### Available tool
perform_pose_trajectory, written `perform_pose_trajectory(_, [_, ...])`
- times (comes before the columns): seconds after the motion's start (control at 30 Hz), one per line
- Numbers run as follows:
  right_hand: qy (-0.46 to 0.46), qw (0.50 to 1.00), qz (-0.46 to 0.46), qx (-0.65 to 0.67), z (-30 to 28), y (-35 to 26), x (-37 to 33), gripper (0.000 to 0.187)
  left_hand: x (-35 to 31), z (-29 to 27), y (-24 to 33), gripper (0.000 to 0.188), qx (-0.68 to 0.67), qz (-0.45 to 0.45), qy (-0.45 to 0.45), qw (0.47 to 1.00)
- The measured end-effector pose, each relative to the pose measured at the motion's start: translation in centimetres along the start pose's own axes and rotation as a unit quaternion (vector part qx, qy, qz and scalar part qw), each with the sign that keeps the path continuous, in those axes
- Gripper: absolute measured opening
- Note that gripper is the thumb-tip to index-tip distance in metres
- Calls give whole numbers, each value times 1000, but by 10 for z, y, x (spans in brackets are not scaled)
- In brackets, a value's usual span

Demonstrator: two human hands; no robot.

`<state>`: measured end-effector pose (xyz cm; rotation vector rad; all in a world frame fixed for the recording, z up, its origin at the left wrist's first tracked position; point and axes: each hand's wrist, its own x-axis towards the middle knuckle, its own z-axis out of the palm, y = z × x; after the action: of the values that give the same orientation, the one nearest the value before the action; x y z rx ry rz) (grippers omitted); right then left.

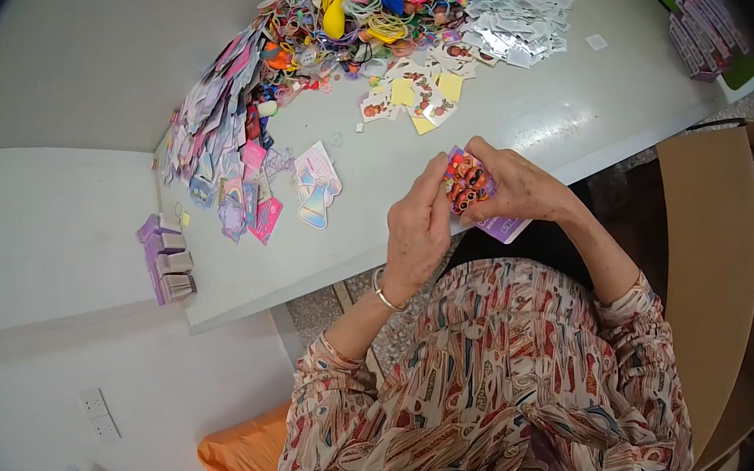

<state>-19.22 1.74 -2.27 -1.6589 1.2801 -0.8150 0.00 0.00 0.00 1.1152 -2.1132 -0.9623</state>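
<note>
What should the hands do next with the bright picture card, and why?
Maybe line up the bright picture card with the purple-and-white piece: the left hand and right hand hold the card between them, while that piece sticks out below the right hand.

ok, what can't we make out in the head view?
Head view:
Whether picture card and purple card join: right hand covers between.
Box: right side lost past the dark rim.
Orange bundle: bottom cut off by lower edge.

Purple card (504, 229) partly hidden, orange bag (243, 448) cropped
</note>
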Motion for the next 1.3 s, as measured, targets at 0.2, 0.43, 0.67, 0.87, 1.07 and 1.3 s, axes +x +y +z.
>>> perform_pose_trajectory(0.2, [2, 1000, -7, -22, -7, -1, 0, 64, 14, 4, -14, 33, -134, -16, 6, 991])
perform_pose_trajectory(0.43, [-37, 941, -37, 333, -60, 17, -24, 107, 40, -8, -21, 31, -570, -233, -38, 787])
perform_pose_trajectory(0.67, [201, 979, -41, 11, -28, -13, -29, 82, 54, 32, -6, 27, -579, -226, -133, 772])
perform_pose_trajectory(0.87, [288, 933, 63, -209, -50, 1, -38, 77, 119, 1, -58, 34, 87, 137, 97, 982])
perform_pose_trajectory(1.07, [246, 911, 105, -315, -54, -8, -38, 79, 133, 12, -80, 35, 281, 71, 94, 952])
perform_pose_trajectory(1.3, [211, 900, 76, -373, -42, -11, -26, 79, 138, -20, -68, 17, -131, 20, 124, 983])
